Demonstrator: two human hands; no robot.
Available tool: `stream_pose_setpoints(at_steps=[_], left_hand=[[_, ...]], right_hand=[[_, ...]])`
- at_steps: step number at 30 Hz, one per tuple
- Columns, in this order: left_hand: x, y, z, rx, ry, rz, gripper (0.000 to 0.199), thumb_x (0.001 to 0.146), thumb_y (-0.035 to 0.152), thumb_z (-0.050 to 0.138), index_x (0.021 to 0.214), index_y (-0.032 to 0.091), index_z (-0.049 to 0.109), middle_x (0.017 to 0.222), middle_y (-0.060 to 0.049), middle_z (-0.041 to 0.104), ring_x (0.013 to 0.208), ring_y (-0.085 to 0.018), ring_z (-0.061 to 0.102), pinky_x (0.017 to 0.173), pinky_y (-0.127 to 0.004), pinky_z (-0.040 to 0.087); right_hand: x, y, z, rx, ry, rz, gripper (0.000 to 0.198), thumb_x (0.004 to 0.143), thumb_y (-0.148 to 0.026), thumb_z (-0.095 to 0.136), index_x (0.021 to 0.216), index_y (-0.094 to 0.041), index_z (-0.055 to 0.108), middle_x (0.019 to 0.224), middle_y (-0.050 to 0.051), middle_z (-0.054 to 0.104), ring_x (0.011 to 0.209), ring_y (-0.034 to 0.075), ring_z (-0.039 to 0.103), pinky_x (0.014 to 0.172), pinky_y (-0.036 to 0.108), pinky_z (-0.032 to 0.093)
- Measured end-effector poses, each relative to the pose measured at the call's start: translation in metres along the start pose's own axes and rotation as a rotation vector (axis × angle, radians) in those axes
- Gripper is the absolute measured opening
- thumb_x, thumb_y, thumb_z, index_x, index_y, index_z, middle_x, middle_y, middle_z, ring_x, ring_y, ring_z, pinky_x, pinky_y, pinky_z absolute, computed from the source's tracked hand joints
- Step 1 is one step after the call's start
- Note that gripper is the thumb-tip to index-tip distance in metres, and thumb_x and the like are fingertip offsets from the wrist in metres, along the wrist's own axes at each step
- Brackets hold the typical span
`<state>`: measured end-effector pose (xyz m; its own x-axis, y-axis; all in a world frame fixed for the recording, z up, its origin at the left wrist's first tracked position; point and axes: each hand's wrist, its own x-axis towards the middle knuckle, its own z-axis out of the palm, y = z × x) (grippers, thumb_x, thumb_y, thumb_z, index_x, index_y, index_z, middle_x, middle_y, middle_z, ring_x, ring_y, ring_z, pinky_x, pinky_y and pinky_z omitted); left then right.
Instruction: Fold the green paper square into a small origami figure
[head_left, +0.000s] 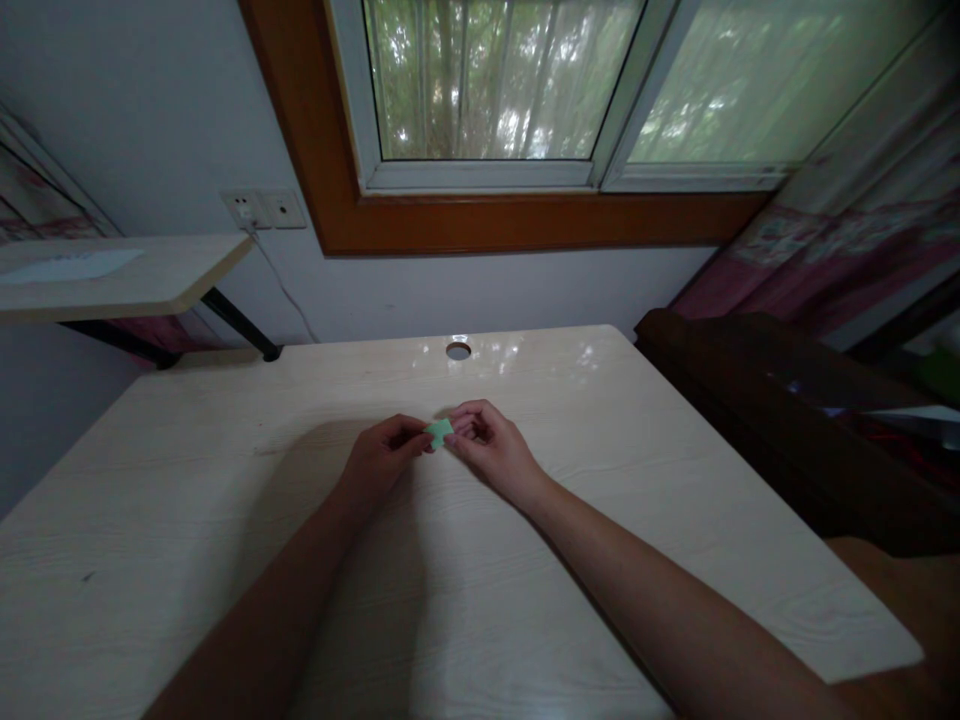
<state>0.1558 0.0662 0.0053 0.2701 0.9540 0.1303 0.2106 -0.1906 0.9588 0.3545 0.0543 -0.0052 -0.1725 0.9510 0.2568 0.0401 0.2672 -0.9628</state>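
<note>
A small piece of light green paper (439, 432) is held between my two hands, a little above or on the desk's surface; the exact gap I cannot tell. My left hand (381, 455) pinches its left edge between thumb and fingers. On the other side, my right hand (495, 447) grips the right edge with its thumb in front and the fingers curled behind. Part of the paper is hidden by the fingertips. Both forearms reach in from the bottom of the view across the pale wood-grain desk (480, 610).
A round cable hole (458, 351) lies near the desk's back edge. At left, a raised shelf (127, 285) on black legs bears a sheet of paper. A white cord (283, 285) hangs from the wall socket (262, 210). Dark brown furniture (720, 400) stands beyond the right edge.
</note>
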Motion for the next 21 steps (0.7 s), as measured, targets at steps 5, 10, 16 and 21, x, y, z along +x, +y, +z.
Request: stream_pose_setpoints(at_steps=[5,10,16,21], left_hand=[[0.001,0.001,0.0,0.097,0.008,0.016,0.021,0.077,0.038,0.071,0.082,0.018,0.071,0.075,-0.002,0.072,0.07,-0.016,0.065,0.068,-0.025,0.049],[-0.001,0.004,0.0,0.136,0.025,0.003,0.019,0.076,0.036,0.071,0.077,0.017,0.071,0.071,-0.001,0.07,0.066,-0.015,0.062,0.064,-0.024,0.046],[-0.002,0.002,0.001,0.076,0.015,0.027,0.018,0.077,0.034,0.071,0.075,0.016,0.071,0.07,-0.002,0.068,0.067,-0.015,0.06,0.064,-0.024,0.045],[-0.002,0.004,-0.001,0.033,-0.001,0.022,0.022,0.077,0.038,0.07,0.074,0.017,0.07,0.07,-0.001,0.067,0.067,-0.015,0.058,0.065,-0.024,0.044]], right_hand=[[0.0,-0.001,0.0,-0.032,-0.004,-0.024,0.026,0.083,-0.029,0.069,0.104,-0.022,0.058,0.091,0.003,0.068,0.08,0.015,0.062,0.071,0.028,0.048],[-0.001,-0.003,0.0,-0.129,-0.018,-0.032,0.02,0.084,-0.034,0.069,0.098,-0.021,0.064,0.085,0.003,0.066,0.076,0.015,0.059,0.068,0.026,0.046],[0.001,-0.012,-0.002,-0.317,-0.063,-0.123,0.017,0.088,-0.037,0.063,0.089,-0.021,0.07,0.079,0.003,0.063,0.071,0.015,0.055,0.064,0.026,0.041],[0.001,-0.013,-0.003,-0.34,-0.063,-0.122,0.018,0.089,-0.037,0.062,0.088,-0.021,0.07,0.078,0.002,0.064,0.07,0.015,0.055,0.063,0.027,0.041]])
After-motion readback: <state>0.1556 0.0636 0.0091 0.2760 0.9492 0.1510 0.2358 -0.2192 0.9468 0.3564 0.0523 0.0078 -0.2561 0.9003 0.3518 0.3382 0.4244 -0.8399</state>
